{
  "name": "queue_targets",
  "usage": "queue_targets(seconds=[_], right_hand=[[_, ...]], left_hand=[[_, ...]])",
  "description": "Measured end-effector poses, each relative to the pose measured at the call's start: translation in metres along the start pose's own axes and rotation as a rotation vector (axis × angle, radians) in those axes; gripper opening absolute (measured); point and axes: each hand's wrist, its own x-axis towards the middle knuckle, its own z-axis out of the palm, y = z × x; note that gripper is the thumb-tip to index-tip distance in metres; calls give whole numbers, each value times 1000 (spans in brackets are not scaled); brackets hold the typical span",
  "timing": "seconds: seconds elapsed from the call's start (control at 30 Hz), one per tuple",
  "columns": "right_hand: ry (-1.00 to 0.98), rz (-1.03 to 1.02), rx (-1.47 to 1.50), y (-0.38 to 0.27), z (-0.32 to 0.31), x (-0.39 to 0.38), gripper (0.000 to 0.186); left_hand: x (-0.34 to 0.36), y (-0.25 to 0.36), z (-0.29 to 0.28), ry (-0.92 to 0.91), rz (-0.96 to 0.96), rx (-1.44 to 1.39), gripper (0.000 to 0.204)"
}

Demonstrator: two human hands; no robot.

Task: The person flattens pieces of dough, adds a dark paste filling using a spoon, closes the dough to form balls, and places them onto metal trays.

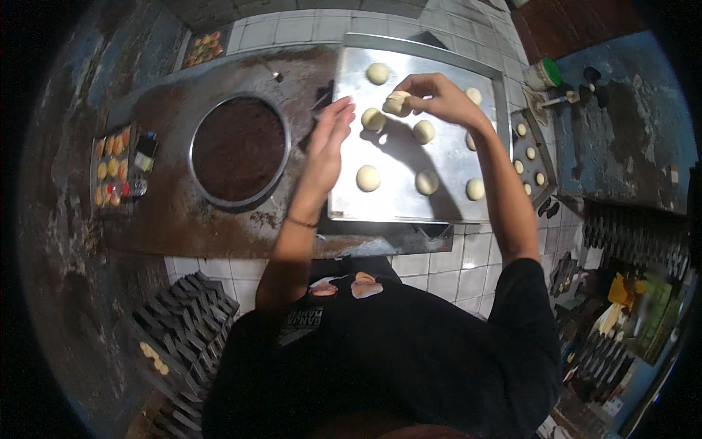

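My right hand (439, 99) is closed on a pale dough ball (397, 103), lifted over a shiny metal baking tray (395, 201). Several more round dough balls sit spaced apart on the tray, among them one dough ball (373, 119) just below the held piece and another dough ball (424, 132) under my right wrist's shadow. Part of the tray's right side is hidden by my right forearm. At the tray's left edge is my left hand (333, 135), fingers stretched out and nothing in it.
Left of the tray, a round pan (241, 150) of dark brown filling stands on the worn table (168, 212). Farther left lies a tray of topped buns (113, 164). On the right are another tray with dough balls (540, 157) and a green-lidded tub (545, 73). Stacked dark tins (186, 322) stand lower left.
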Motion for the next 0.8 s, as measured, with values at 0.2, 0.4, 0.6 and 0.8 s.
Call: queue_targets(seconds=[0.2, 0.4, 0.6, 0.8], right_hand=[[315, -224, 192, -93, 155, -7, 35], [810, -281, 440, -148, 273, 41, 20], [743, -246, 709, -190, 292, 77, 25], [195, -106, 694, -228, 306, 72, 34]], left_hand=[[0, 26, -19, 321, 176, -199, 46], [-31, 72, -74, 522, 302, -35, 60], [-62, 92, -158, 56, 169, -493, 31], [-77, 66, -227, 81, 141, -634, 27]])
